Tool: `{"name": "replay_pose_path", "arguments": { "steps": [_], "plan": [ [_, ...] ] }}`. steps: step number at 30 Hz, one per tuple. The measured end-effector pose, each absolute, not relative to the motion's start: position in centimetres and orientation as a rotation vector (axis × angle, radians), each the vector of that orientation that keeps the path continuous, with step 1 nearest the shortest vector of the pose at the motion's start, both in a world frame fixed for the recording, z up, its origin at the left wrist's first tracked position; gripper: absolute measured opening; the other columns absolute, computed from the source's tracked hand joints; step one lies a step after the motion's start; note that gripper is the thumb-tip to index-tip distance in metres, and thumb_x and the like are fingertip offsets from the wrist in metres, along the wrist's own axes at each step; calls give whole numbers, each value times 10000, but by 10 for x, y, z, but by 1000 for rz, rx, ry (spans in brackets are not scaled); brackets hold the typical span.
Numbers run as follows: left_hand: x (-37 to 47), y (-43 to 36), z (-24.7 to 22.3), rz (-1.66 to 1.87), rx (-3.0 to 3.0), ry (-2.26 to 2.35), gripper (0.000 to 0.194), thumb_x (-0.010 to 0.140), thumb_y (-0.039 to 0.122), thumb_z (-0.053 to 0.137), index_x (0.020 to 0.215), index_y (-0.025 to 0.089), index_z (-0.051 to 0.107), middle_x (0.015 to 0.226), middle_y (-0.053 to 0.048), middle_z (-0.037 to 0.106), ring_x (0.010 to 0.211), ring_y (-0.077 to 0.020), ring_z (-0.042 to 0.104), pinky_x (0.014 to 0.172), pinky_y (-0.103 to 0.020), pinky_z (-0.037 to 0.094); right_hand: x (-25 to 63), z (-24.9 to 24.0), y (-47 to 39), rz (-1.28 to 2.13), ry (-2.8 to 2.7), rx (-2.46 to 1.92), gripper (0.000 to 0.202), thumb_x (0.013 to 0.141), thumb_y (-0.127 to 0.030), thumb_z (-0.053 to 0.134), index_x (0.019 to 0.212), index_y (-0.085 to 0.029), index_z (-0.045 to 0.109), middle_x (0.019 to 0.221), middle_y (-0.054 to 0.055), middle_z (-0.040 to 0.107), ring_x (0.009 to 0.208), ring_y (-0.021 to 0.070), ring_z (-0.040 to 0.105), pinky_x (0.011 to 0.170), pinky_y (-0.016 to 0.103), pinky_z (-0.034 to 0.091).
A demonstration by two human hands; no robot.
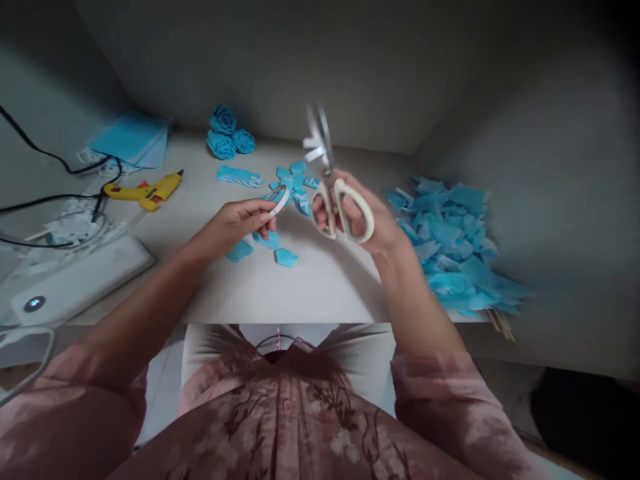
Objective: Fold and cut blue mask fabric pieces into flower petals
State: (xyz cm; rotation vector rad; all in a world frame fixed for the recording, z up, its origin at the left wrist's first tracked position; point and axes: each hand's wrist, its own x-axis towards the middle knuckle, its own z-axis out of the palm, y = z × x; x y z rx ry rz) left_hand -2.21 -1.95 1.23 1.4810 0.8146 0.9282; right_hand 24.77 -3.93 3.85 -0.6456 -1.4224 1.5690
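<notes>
My left hand (245,220) pinches a thin, curved white strip (280,202) over the middle of the desk. To its right, my right hand (363,210) has its fingers in the handles of raised scissors (327,173). The blades point away from me and are blurred, with small white bits (314,150) beside them. Below and behind the hands lie cut blue pieces (295,180), and one blue petal-shaped piece (286,257) rests nearer to me. A striped blue stack (239,176) sits behind my left hand.
Three blue fabric roses (223,143) stand at the back. On the left are blue sheets (131,139), a yellow glue gun (150,192), black cables and a white power bank (83,280). A heap of blue scraps (450,233) covers the right side, with thin sticks (500,325) at the edge.
</notes>
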Motion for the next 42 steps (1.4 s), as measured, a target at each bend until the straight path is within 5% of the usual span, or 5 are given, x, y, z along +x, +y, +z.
{"name": "replay_pose_path", "arguments": {
  "steps": [8,12,21,35,42],
  "plan": [
    [25,-2,10,572,2476,695,216,925,232,634,984,253,840,990,-68,822,968,-246,683,1036,-392,400,303,44,-60,1411,-1025,-1037,563,977,-736,434,1142,-255,674,1032,98,761,869,211,683,742,358,570],
    [59,1,8,621,2583,605,245,897,126,600,906,250,811,1014,-67,808,1054,-258,662,1144,-462,311,299,40,-78,1497,-925,-1003,360,940,-540,526,1126,-251,633,1030,82,779,824,202,710,714,345,577],
    [40,-61,28,841,2427,759,264,990,333,646,1199,209,751,860,-56,757,854,-250,654,892,-372,385,287,30,-89,1591,-1017,-1132,366,861,-263,718,1209,-158,683,877,75,810,691,183,758,588,297,638],
    [23,-84,-3,447,2746,482,234,1011,249,601,808,223,713,824,-56,760,802,-224,602,809,-373,306,295,2,-99,1465,-1492,-1440,653,848,-630,787,1288,-148,766,590,-12,736,433,96,600,393,188,402],
    [-8,-41,21,750,2383,956,384,927,295,691,1306,282,753,844,-24,761,747,-210,600,824,-326,378,311,-4,-73,1235,-1605,-1547,510,813,-644,780,922,-146,806,535,-28,629,435,72,429,436,239,298]
  ]
}}
